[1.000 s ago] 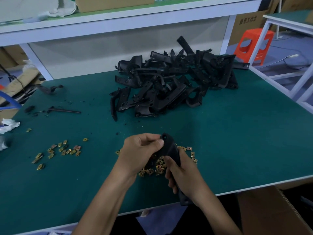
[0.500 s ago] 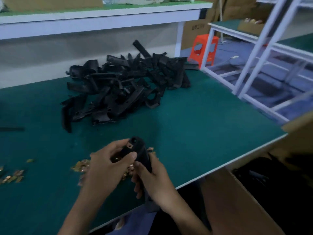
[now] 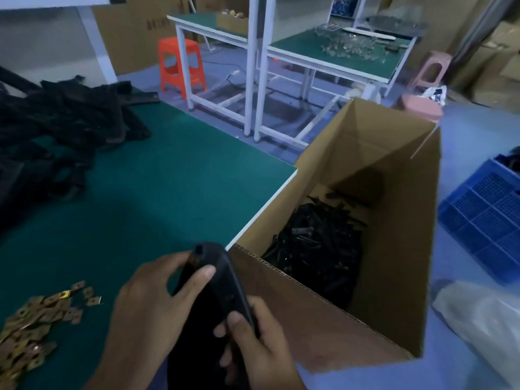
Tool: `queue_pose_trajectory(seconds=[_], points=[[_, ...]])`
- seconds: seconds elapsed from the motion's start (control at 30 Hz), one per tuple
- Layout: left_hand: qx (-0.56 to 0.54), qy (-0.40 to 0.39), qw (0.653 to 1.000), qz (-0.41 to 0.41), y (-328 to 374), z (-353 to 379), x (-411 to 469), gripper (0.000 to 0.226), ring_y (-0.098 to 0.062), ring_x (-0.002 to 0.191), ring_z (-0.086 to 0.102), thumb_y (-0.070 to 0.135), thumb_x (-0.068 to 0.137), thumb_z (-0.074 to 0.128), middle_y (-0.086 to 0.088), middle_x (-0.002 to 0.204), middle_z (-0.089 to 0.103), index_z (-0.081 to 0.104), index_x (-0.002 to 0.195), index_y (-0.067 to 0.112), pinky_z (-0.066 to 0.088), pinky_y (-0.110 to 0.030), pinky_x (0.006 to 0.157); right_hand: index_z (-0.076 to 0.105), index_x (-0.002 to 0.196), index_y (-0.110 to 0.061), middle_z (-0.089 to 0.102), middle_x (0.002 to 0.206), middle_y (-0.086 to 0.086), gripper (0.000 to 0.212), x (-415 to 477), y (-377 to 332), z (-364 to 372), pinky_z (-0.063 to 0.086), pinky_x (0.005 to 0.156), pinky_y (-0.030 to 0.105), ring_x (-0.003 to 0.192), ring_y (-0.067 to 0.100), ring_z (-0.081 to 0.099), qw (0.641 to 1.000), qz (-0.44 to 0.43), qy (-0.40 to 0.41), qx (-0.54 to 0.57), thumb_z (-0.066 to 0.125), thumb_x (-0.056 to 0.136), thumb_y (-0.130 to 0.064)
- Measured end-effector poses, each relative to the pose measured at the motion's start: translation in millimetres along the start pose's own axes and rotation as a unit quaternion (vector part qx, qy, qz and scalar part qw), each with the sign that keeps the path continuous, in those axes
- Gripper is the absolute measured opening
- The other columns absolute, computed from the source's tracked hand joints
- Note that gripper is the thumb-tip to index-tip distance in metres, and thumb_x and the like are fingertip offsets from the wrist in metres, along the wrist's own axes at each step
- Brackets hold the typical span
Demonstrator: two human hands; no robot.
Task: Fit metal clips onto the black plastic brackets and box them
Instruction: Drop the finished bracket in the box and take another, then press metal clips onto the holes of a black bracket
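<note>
Black bracket (image 3: 225,291) sat clenched in both hands' curled fingers, left hand (image 3: 152,299) near its top, right hand (image 3: 259,342) lower, at the table's (image 3: 168,192) right edge. The view had swung from the clips (image 3: 36,319) to the open box (image 3: 295,313) alongside, so boxing seemed next.

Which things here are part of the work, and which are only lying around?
For the job: held bracket, bracket pile, metal clips, cardboard box.
Lying about: orange stool, blue crate, pink stool, plastic bag.
</note>
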State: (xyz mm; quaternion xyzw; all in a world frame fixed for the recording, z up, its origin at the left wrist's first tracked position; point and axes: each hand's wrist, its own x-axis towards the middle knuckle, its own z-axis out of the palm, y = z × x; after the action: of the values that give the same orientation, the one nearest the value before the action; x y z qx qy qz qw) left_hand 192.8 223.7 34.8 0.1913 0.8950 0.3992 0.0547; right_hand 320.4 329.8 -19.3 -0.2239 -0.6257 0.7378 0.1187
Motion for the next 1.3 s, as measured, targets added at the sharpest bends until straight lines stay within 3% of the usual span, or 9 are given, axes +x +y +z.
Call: queue_pose_trajectory(seconds=[0.1,0.23,0.33,0.53,0.73,0.9,0.97,1.1,1.3], points=[[-0.025,-0.007,0.999,0.025,4,2,-1,0.058,0.008,0.104,0.054,0.071,0.074,0.052,0.033,0.115,0.055,0.056,0.128,0.053,0.043,-0.033,0.096,0.056,0.112,-0.01,0.072,0.085,0.011,0.02,30,-16,-43,0.047,0.045,0.027,0.054,0.019,0.059,0.987,0.017,0.125,0.104,0.062,0.1,-0.025],[-0.025,0.008,0.999,0.024,-21,-11,-4,0.027,0.014,0.102,0.057,0.045,0.086,0.066,0.043,0.105,0.059,0.057,0.105,0.061,0.039,-0.012,0.087,0.055,0.122,-0.014,0.059,0.132,0.018,0.026,87,-26,-108,0.052,0.101,0.041,0.117,0.031,0.061,0.919,0.106,0.263,0.275,0.061,0.101,-0.027],[-0.006,0.018,1.0,-0.003,-41,-26,-13,0.029,0.028,0.098,0.05,0.044,0.086,0.065,0.052,0.109,0.053,0.057,0.099,0.069,0.039,-0.004,0.084,0.036,0.151,-0.009,0.041,0.151,0.026,0.054,102,-10,-113,0.044,0.111,0.044,0.135,0.038,0.048,0.891,0.161,0.297,0.302,0.057,0.103,-0.021],[-0.038,0.082,0.994,-0.067,-89,-60,-36,0.029,0.021,0.097,0.057,0.046,0.082,0.06,0.046,0.107,0.06,0.061,0.103,0.067,0.036,0.007,0.074,0.069,0.112,-0.013,0.075,0.089,0.01,0.015,104,0,-41,0.058,0.063,0.027,0.073,0.017,0.07,0.974,0.09,0.168,0.125,0.06,0.1,-0.012],[-0.021,0.249,0.957,-0.15,-130,-103,-68,0.025,0.004,0.091,0.061,0.047,0.087,0.059,0.038,0.098,0.064,0.06,0.092,0.072,0.048,-0.02,0.081,0.071,0.096,-0.024,0.07,0.076,-0.002,0.017,123,-24,70,0.053,0.056,0.026,0.063,0.012,0.063,0.993,-0.045,-0.05,-0.1,0.063,0.097,-0.009],[-0.029,0.318,0.931,-0.178,-152,-123,-98,0.026,0.022,0.093,0.056,0.042,0.087,0.062,0.045,0.1,0.06,0.063,0.094,0.068,0.041,0.001,0.071,0.068,0.105,-0.031,0.066,0.089,-0.013,0.011,170,-46,164,0.058,0.073,0.034,0.079,0.015,0.066,0.944,-0.104,-0.205,-0.236,0.063,0.096,-0.026],[-0.027,0.334,0.924,-0.184,-158,-123,-108,0.026,0.02,0.091,0.057,0.041,0.086,0.063,0.037,0.098,0.064,0.065,0.095,0.065,0.038,0.005,0.07,0.066,0.116,-0.026,0.065,0.109,-0.011,0.019,193,-51,206,0.056,0.083,0.033,0.09,0.012,0.063,0.9,-0.172,-0.239,-0.322,0.06,0.099,-0.028],[-0.025,0.367,0.907,-0.203,-168,-118,-124,0.026,0.015,0.084,0.061,0.036,0.084,0.069,0.03,0.089,0.068,0.068,0.09,0.061,0.04,0.005,0.072,0.052,0.142,-0.02,0.051,0.146,0.001,0.042,230,-52,284,0.04,0.108,0.04,0.135,0.024,0.044,0.71,-0.353,-0.3,-0.531,0.059,0.101,-0.027],[-0.007,0.412,0.888,-0.206,-173,-113,-140,0.017,0.012,0.08,0.064,0.046,0.087,0.072,0.03,0.088,0.07,0.067,0.093,0.061,0.049,-0.008,0.065,0.026,0.159,-0.015,0.023,0.166,0.007,0.082,256,-44,353,0.01,0.12,0.052,0.154,0.033,0.009,0.559,-0.302,-0.357,-0.685,0.042,0.098,-0.067]])
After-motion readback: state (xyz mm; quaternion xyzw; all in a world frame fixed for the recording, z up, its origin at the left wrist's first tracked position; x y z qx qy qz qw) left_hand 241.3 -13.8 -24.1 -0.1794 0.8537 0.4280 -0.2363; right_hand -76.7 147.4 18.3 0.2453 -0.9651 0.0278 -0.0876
